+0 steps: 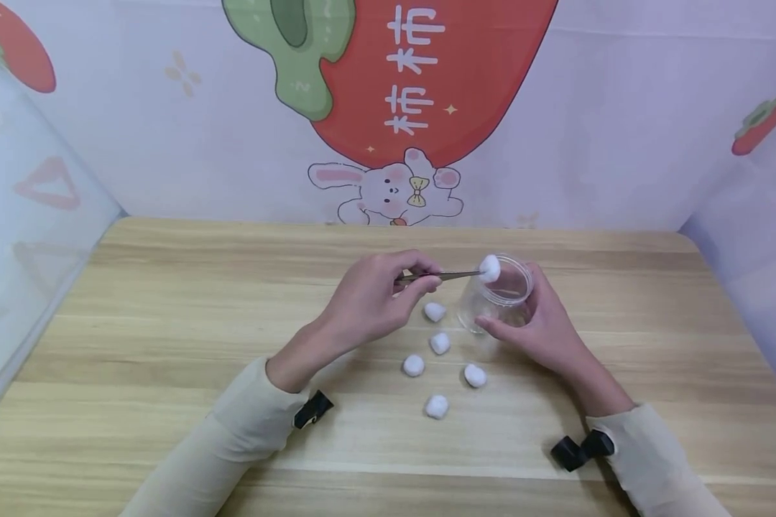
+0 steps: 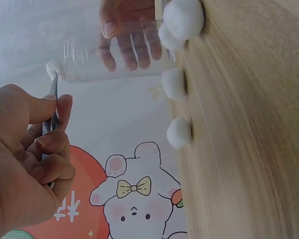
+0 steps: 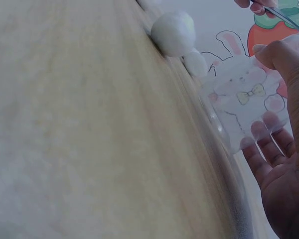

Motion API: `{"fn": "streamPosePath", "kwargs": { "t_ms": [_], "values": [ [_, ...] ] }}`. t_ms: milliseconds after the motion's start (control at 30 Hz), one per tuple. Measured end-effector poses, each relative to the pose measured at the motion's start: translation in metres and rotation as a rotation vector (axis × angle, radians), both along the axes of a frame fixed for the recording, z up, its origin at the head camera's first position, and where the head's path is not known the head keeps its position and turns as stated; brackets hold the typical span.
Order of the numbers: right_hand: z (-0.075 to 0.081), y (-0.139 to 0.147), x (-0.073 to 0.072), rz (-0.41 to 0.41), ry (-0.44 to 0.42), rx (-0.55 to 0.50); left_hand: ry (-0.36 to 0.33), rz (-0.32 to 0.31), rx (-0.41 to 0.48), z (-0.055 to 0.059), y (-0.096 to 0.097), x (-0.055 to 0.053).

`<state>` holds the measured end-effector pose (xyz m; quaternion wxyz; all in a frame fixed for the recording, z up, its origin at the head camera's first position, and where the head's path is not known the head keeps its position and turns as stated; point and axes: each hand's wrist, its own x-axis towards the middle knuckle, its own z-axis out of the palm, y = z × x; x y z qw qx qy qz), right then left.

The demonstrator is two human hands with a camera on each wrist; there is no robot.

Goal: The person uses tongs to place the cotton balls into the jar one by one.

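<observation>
My left hand [image 1: 378, 294] grips a pair of metal tweezers [image 1: 449, 275]. Their tips pinch a white cotton ball [image 1: 489, 268] right at the mouth of a clear jar [image 1: 498, 294]. In the left wrist view the tweezers [image 2: 54, 99] run from between thumb and fingers up to that cotton ball [image 2: 53, 68], beside the jar's rim. My right hand [image 1: 546, 323] holds the jar from its right side, thumb in front and fingers curled around the wall. Through the wall in the right wrist view, several fingers [image 3: 269, 144] show behind the jar [image 3: 239, 99].
Several loose cotton balls lie on the wooden table [image 1: 168, 402] left of and in front of the jar, among them a near one [image 1: 436, 407] and one close to the jar [image 1: 435, 311]. A printed cloth [image 1: 588, 129] stands behind the table's far edge.
</observation>
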<state>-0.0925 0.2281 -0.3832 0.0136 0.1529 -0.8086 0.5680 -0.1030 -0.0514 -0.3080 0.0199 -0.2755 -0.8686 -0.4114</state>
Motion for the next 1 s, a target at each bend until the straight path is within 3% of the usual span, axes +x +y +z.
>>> {"fn": "streamPosePath", "kwargs": {
  "t_ms": [800, 1000],
  "values": [
    [-0.0036, 0.0027, -0.0001, -0.001, 0.008, -0.017, 0.019, 0.011, -0.056, -0.0019, 0.0052, -0.0001],
    [0.003, 0.0037, -0.0019, 0.001, 0.013, 0.017, 0.028, 0.002, -0.048, 0.0021, 0.0031, -0.0031]
  ]
}}
